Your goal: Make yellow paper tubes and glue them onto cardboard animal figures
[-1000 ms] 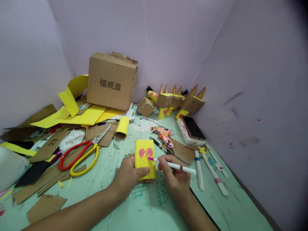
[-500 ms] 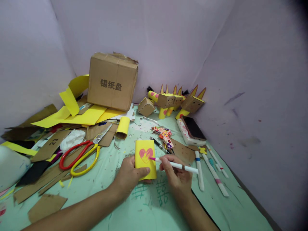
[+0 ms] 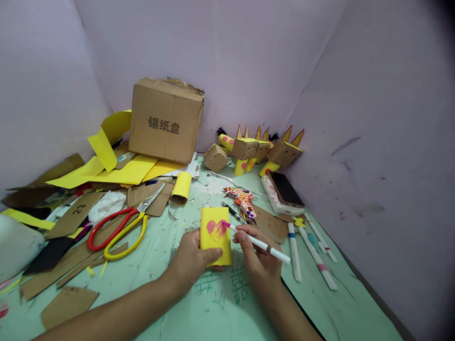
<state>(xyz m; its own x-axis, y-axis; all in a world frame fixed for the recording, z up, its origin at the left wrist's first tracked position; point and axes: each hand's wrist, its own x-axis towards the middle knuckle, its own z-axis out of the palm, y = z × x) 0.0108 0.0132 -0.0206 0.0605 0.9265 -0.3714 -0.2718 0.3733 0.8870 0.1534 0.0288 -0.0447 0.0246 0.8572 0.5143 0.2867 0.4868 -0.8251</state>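
My left hand (image 3: 191,261) grips a yellow paper-covered tube (image 3: 214,236) from its left and lower side, holding it against the green table (image 3: 199,308). A pink heart (image 3: 216,228) is drawn on the tube's face. My right hand (image 3: 256,255) holds a white marker with a pink tip (image 3: 258,242). The tip touches the upper right lobe of the heart.
Red and yellow scissors (image 3: 117,228) lie left of my hands among cardboard scraps. A cardboard box (image 3: 166,120) and yellow paper sheets (image 3: 121,171) stand at the back left. Cardboard animal figures (image 3: 261,150), a phone (image 3: 284,189) and several markers (image 3: 313,251) lie to the right, by the wall.
The marker tip has moved up the heart, from its right edge to its upper right lobe, adding pink. My left hand keeps the tube still.
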